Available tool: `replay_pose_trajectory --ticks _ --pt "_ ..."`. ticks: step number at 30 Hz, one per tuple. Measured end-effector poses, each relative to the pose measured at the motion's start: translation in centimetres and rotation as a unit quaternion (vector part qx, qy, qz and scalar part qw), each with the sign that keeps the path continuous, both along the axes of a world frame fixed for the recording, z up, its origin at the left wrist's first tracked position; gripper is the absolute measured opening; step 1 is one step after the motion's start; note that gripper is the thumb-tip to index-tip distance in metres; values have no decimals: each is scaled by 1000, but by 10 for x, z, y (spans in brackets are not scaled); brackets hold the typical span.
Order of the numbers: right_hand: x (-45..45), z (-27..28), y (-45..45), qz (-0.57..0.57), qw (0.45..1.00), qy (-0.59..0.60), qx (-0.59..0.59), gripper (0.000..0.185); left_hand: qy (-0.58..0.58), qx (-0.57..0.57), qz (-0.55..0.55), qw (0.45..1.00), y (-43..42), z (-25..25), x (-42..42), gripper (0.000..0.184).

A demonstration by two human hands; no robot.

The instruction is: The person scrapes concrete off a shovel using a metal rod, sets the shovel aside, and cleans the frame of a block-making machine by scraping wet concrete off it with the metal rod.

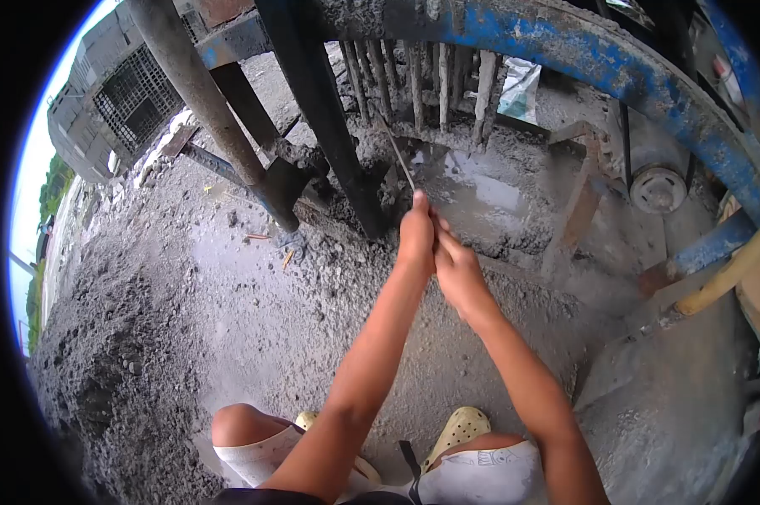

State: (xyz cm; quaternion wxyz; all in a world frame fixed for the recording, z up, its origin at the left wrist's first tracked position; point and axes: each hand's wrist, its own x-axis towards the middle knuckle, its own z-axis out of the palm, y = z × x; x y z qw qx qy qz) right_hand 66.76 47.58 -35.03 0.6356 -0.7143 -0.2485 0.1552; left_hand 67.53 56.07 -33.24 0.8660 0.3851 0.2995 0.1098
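Note:
My left hand (416,234) is closed around a thin rod (400,156), its thumb lying along it. My right hand (459,271) presses against the left from the right and closes on the rod's near end, which is hidden by the fingers. The rod slants up and away, its far tip by a row of cement-crusted metal bars (418,88) hanging under a blue machine frame (515,32). Just right of the rod lies a wet patch (489,192) with shiny reflections.
A dark steel post (325,126) stands left of the rod, with a grey pipe (199,93) beyond. A pulley wheel (658,191) sits at right, near a yellowish pole (738,261). Loose grey aggregate (119,387) is heaped at left; concrete blocks (90,71) are stacked behind.

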Motion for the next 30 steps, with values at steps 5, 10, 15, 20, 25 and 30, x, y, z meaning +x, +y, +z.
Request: replay_pose_trajectory --ticks 5,10,15,20,25,30 --pt "0 39 19 8 998 63 27 40 -7 0 5 1000 22 39 3 35" --pt "-55 64 -47 23 988 141 -59 38 -13 -72 -37 997 -35 40 -54 37" --pt "-35 42 -31 21 993 98 -63 38 -10 -90 -34 995 -22 29 -41 37" --pt "-18 60 -10 14 991 128 -47 38 -22 -89 0 996 6 32 -5 38" --pt "-41 43 -31 33 996 47 -73 38 -5 -76 -23 997 -15 24 -38 39" --pt "-45 47 -32 25 985 100 -135 37 3 -67 -11 998 -17 13 -42 38"
